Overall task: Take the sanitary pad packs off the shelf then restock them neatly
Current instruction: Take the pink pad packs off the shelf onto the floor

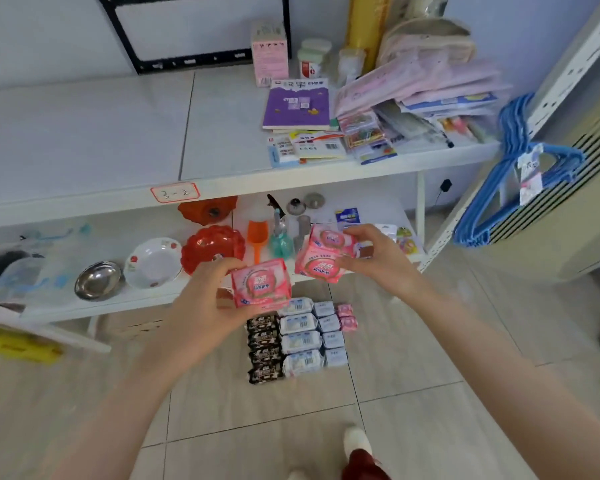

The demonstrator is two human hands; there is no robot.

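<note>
1 pink pack [260,285] gripped by left hand [201,306]; apparently 2 stacked packs [326,254] pinched in right hand [371,258]. All held over floor rows [298,337], before lower shelf [136,299]. Risk: slack pinch lets the stacked pair shear apart, drop, scatter the rows.

Wide open over the left and middle of the upper shelf [84,133]. Crowded at its right end with a purple book [297,107] and pink folders [413,81]. Tight on the lower shelf [136,296], packed with a steel bowl [97,280], white bowl [153,261] and red dish [212,249]. Blocked at far right by blue hangers [510,174]. Bare floor [430,427] around the rows of packs [298,337].
</note>
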